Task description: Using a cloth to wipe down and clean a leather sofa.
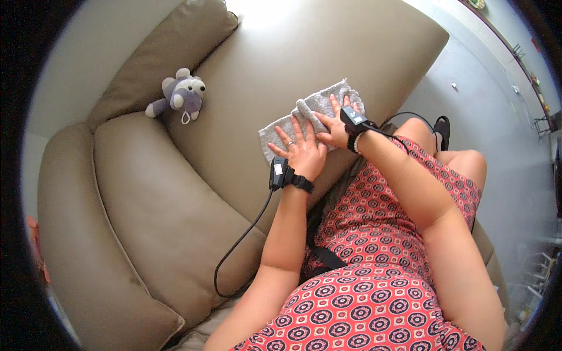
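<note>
A light grey terry cloth [322,102] lies spread on the taupe leather-look seat [281,57] of a sofa, with a raised fold across its middle. My left hand [304,151] rests flat on the cloth's near left part, its fingers spread and a ring on one of them. Just to the right, my right hand [337,126] presses palm down on the cloth, fingers also apart. The two hands almost meet beside the fold. Each wrist carries a strapped black device with a cable. Whatever lies under the palms is hidden.
A purple and white plush toy [186,91] sits at the seat's far left, against the back cushions [149,175]. One black cable [241,245] loops down from my left wrist. To the right, beyond the sofa's edge, is a grey floor [465,114] with small items on it.
</note>
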Motion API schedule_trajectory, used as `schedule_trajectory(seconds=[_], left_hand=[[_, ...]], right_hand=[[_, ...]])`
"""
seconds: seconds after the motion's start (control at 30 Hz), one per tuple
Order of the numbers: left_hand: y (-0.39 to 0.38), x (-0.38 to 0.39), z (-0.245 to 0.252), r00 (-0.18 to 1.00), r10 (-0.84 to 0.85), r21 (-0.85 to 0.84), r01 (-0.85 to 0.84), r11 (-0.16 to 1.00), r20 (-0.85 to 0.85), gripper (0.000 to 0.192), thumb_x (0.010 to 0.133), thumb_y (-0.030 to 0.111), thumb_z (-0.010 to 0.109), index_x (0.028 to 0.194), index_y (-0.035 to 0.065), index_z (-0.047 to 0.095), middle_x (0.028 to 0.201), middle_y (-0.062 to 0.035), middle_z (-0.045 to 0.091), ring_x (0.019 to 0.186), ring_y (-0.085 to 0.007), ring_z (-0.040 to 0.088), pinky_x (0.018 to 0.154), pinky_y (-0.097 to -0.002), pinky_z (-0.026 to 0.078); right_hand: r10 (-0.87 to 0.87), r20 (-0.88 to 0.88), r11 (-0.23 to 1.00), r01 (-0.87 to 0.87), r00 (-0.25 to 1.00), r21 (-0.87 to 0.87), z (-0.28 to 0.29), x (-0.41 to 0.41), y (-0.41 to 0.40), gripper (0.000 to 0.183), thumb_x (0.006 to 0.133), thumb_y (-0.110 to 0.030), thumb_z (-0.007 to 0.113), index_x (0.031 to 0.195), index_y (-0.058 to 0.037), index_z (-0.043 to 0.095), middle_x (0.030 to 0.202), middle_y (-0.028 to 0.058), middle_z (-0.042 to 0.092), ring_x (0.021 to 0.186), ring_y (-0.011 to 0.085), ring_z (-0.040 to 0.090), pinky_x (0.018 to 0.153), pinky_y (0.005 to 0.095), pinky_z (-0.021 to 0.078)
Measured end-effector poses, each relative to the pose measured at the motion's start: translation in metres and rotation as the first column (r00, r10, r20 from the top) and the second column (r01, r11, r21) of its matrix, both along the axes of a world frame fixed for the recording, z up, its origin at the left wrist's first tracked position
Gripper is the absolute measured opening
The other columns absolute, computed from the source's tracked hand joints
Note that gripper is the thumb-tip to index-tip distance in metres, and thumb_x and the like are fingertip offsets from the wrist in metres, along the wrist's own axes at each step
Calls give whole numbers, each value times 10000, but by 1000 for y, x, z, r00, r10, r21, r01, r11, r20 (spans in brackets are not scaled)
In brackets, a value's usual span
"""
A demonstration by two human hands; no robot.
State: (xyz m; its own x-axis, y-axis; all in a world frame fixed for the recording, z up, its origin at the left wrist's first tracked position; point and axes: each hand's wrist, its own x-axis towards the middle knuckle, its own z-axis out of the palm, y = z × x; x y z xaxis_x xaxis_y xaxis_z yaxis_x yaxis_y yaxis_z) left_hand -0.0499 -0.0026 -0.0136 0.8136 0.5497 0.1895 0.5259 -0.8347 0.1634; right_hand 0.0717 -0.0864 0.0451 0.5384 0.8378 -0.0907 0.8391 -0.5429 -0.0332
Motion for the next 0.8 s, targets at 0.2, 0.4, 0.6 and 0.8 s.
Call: schedule_trajectory(seconds=[0.2, 0.4, 0.6, 0.8], left_hand=[[27, 9, -12, 991, 71, -26, -74, 997, -112, 647, 934, 510, 399, 1496, 220, 261, 1589, -118, 23, 1386, -550, 10, 1001, -769, 46], [50, 32, -33, 953, 166, -69, -189, 980, -253, 693, 942, 601, 302, 1511, 218, 201, 1580, -157, -30, 1377, -564, -39, 979, -790, 28], [77, 55, -62, 945, 136, -84, -168, 982, -297, 698, 945, 593, 298, 1520, 225, 150, 1581, -149, -50, 1381, -555, -50, 982, -788, 30], [117, 85, -91, 942, 167, -256, -245, 935, -291, 687, 931, 581, 322, 1513, 245, 178, 1586, -121, -40, 1382, -550, -63, 987, -786, 29]], right_hand=[[-20, 20, 996, 18, 1000, 92, -20, 14, 16, 674, 876, -641, 433, 1464, -331, 321, 1523, 298, 136, 1388, 530, 116, 1138, 559, 108], [-36, -145, 999, 41, 989, 36, -41, 46, 38, 691, 852, -696, 415, 1459, -384, 310, 1560, 234, 54, 1414, 498, -8, 1110, 626, 35], [-41, -138, 998, 45, 990, 32, -68, 73, 57, 722, 831, -757, 373, 1448, -384, 337, 1564, 219, 49, 1418, 483, 11, 1124, 604, 49], [-73, -180, 997, 65, 981, -51, -93, 103, 85, 704, 839, -766, 319, 1452, -420, 302, 1572, 192, 31, 1423, 469, -30, 1105, 634, -2]])
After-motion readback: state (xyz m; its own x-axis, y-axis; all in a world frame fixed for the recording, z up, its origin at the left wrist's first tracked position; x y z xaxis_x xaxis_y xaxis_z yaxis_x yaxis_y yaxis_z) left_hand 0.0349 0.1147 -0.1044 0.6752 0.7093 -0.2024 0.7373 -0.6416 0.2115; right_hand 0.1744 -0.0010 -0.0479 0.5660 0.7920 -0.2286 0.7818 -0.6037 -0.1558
